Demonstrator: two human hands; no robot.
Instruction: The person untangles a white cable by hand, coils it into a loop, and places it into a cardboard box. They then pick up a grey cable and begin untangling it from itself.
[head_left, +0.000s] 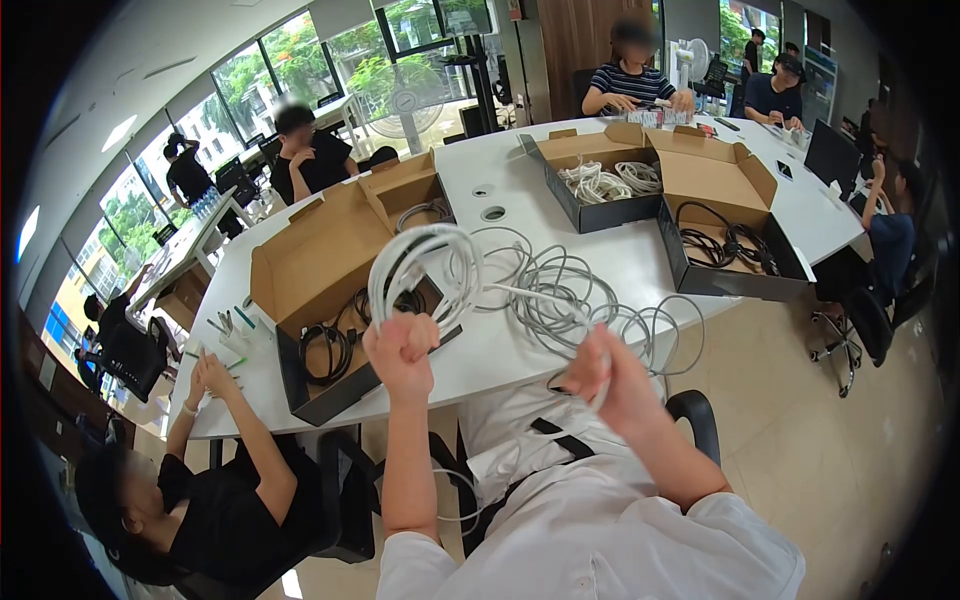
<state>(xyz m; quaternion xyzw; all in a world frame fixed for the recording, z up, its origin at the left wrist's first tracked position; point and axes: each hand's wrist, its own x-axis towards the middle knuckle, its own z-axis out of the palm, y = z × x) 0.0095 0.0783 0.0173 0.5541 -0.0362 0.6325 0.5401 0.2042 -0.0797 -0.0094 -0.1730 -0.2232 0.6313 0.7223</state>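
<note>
My left hand (402,350) is closed round a coiled white cable (425,268), its loops standing up above the fist over the table. Closed on a stretch of the same pale cable, my right hand (597,365) is held to the right, slightly blurred. The cable runs between the two hands. Beyond them a loose tangle of grey cable (555,300) lies on the white table (480,372), some loops hanging past its edge. A thin cable end (455,516) trails down by my lap.
An open cardboard box (318,262) with black cables stands left, another box (425,188) behind it. At the back right are a box of white cables (600,182) and a box of black cables (725,245). A person (215,480) sits close on my left; others sit around the table.
</note>
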